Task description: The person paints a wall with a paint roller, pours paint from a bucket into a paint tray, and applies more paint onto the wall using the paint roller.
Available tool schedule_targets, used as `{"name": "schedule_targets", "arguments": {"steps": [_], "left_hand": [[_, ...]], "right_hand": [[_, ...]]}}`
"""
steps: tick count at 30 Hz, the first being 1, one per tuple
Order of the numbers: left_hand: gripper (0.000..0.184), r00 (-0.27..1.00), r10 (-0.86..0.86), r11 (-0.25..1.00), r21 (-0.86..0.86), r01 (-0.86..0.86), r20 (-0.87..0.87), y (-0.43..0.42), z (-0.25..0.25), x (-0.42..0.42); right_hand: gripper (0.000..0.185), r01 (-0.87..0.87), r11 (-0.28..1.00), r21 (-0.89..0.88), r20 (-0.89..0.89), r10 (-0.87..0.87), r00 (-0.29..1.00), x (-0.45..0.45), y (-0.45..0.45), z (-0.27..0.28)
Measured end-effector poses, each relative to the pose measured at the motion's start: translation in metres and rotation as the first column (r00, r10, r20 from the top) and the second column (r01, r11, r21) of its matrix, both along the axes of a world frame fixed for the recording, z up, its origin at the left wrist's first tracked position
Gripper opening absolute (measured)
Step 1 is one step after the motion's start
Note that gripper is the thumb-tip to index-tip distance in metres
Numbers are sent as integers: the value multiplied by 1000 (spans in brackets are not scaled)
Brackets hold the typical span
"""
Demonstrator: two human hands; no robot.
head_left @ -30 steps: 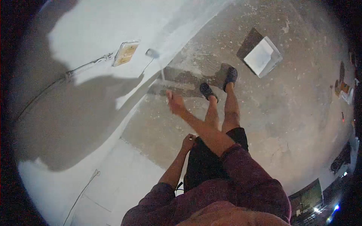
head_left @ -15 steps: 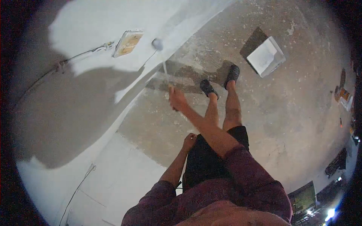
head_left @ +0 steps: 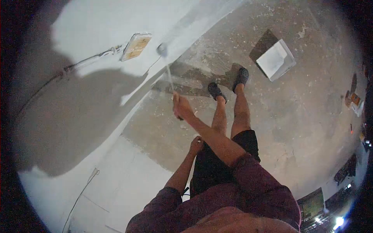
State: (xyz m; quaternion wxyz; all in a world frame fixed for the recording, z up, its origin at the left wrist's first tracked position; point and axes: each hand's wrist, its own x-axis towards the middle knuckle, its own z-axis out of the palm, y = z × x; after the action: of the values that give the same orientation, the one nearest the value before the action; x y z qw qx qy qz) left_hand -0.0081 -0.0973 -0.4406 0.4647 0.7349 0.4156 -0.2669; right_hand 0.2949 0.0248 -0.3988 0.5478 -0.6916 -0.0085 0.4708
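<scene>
A paint roller (head_left: 162, 49) with a long thin handle is in my right hand (head_left: 182, 106), whose fingers are wrapped round the handle's near end. Its pale roller head is against the lower wall (head_left: 186, 27), close to where wall meets floor. My left hand (head_left: 197, 144) is closed in a loose fist beside the dark shorts (head_left: 211, 167), and no object shows in it. Bright white covers part of the wall around the roller, while a large grey patch (head_left: 93, 116) lies to the left.
A wall box (head_left: 136, 46) with a yellowish face has a cable (head_left: 77, 64) running left from it. On the concrete floor (head_left: 272, 128) stands a white tray (head_left: 276, 60), beyond my dark clogs (head_left: 216, 90). Small items (head_left: 355, 101) lie at the far right.
The view has shifted slightly. My right hand has drawn a little nearer to me, and the roller head sits slightly closer to the wall box. My left hand stays closed by the shorts.
</scene>
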Motion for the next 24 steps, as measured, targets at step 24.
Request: {"name": "schedule_targets", "arguments": {"steps": [24], "left_hand": [[33, 956, 229, 963, -101, -250, -183, 24, 24, 81]], "right_hand": [[54, 102, 993, 61, -408, -68, 911, 116, -10, -70]]}}
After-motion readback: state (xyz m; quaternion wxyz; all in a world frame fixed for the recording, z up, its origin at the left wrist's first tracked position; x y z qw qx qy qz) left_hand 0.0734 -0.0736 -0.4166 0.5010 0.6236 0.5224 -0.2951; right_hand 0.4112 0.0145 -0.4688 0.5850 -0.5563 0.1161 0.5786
